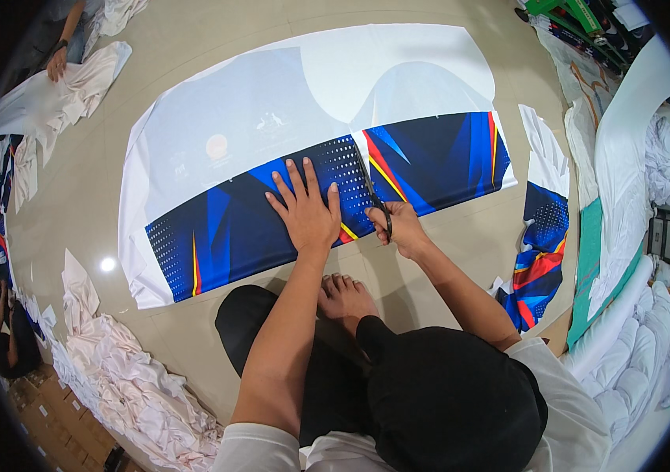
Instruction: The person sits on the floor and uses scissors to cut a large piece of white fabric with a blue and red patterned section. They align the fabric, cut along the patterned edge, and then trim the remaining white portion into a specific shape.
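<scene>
head view looks down on a person sitting on a pale tiled floor (pixel 193 338) with a large printed fabric panel (pixel 272 134) spread flat in front of them, white on the far half and banded in dark blue, red and yellow along the near edge. left hand (pixel 306 211) lies flat with fingers spread on the blue band, pressing the cloth down just left of the cut line. right hand (pixel 404 228) is closed around the handles of a pair of scissors (pixel 374 197), whose blades point away into the panel between two printed sections. a bare foot (pixel 345 297) rests just near of the cloth edge. a cut printed piece (pixel 539 252) lies to the right, rolled white fabric (pixel 626 346) beyond it, and crumpled white scraps (pixel 122 377) heap up at the near left. the risk, as i judge it, is the cut drifting off the printed border if the cloth creeps under the palm, or the blades nearing the left fingertips, which sit close beside them.
</scene>
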Demonstrator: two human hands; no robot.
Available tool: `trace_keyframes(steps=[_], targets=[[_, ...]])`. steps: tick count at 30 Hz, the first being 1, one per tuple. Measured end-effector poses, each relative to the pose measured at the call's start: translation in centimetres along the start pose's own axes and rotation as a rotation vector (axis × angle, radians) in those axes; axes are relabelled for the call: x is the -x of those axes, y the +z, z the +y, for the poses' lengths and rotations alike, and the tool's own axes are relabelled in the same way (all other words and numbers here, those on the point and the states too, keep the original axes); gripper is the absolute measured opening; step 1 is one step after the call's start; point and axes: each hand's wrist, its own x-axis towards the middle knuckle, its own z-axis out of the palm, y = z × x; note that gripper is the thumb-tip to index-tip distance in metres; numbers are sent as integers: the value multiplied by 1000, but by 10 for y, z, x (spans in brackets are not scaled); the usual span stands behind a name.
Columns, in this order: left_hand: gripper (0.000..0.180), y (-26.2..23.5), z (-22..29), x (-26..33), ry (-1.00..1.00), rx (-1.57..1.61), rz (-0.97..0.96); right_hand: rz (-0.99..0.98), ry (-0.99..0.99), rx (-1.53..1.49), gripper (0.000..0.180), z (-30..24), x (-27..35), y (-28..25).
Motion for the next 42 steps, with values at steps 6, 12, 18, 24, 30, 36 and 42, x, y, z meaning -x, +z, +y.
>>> trace_keyframes(steps=[6, 12, 18, 24, 30, 36, 42], targets=[[70, -2, 1, -1, -2, 10, -12, 1, -12, 17, 32, -3, -5, -1], [71, 0, 1, 0, -3, 5, 4, 22, -9, 24, 34, -16, -12, 7], [71, -1, 1, 0, -8, -1, -8, 26, -10, 23, 33, -15, -19, 7], [70, 0, 0, 0, 11, -7, 33, 14, -29, 27, 31, -12, -19, 6], [72, 0, 0, 0, -4, -5, -3, 15, -27, 45, 31, -12, -18, 5], [71, 0, 0, 0, 14, 4, 31, 10, -35, 15, 32, -21, -22, 7], [72, 0, 1, -1, 0, -11, -10, 9, -45, 14, 32, -21, -30, 8]])
